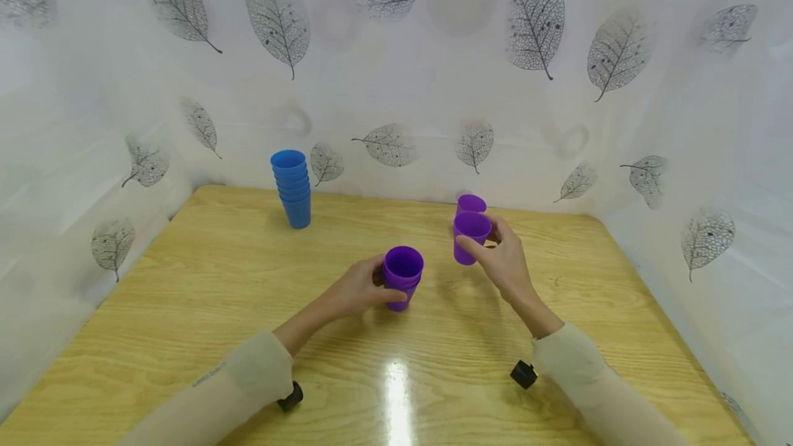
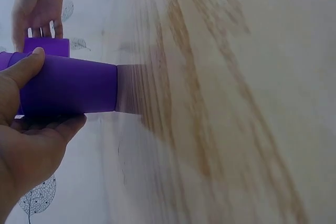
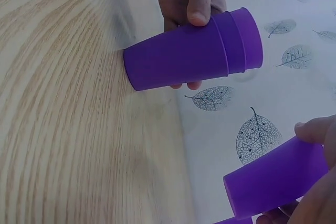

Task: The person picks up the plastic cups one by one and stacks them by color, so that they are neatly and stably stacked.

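Near the table's middle, my left hand (image 1: pixel 362 288) grips a small stack of nested purple cups (image 1: pixel 401 298), thumb on the near side. The stack's base is at the tabletop in the left wrist view, its mouth upward. To the right, my right hand (image 1: pixel 504 260) holds a single purple cup (image 1: pixel 467 250) between thumb and fingers, raised off the table. Directly behind that cup, another purple cup (image 1: pixel 471 203) is partly hidden by it. The right wrist view shows the held purple cup (image 3: pixel 275 179) apart from the nested purple cups (image 3: pixel 178 56).
A tall stack of nested blue cups (image 1: pixel 297 208) stands at the back left of the wooden table (image 1: pixel 204 281). White sheeting (image 1: pixel 396 74) with leaf prints encloses the back and sides. Black wrist devices show at the left cuff (image 1: pixel 290 396) and right cuff (image 1: pixel 524 374).
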Tool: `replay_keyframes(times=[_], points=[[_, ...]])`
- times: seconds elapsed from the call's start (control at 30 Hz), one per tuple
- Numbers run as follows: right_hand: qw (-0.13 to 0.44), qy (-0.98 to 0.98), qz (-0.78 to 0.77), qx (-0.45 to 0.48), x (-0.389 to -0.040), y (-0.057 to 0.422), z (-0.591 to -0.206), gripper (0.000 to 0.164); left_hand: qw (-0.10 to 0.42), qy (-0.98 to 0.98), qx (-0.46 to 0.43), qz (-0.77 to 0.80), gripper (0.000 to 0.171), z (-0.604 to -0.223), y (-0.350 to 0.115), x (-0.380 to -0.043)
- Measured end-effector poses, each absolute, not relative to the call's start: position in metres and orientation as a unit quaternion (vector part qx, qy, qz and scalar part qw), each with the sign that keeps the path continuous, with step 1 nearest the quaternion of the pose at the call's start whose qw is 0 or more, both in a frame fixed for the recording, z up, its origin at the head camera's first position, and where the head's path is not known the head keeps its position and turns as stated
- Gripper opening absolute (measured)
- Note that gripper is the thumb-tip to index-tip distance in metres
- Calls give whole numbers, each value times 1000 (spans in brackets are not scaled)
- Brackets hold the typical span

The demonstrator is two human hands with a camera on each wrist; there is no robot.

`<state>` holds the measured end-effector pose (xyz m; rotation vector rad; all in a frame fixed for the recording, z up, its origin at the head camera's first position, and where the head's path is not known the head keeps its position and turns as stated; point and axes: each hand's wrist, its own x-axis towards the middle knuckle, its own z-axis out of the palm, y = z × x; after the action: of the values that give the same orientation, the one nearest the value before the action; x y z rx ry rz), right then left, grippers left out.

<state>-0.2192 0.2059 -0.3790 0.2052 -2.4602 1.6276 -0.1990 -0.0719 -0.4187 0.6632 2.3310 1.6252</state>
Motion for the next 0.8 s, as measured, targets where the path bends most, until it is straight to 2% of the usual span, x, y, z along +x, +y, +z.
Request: replay_keyframes(times=[0.8], points=[[58, -808, 580, 85, -202, 196, -347, 60, 120, 813, 209, 530, 65, -412, -104, -196]])
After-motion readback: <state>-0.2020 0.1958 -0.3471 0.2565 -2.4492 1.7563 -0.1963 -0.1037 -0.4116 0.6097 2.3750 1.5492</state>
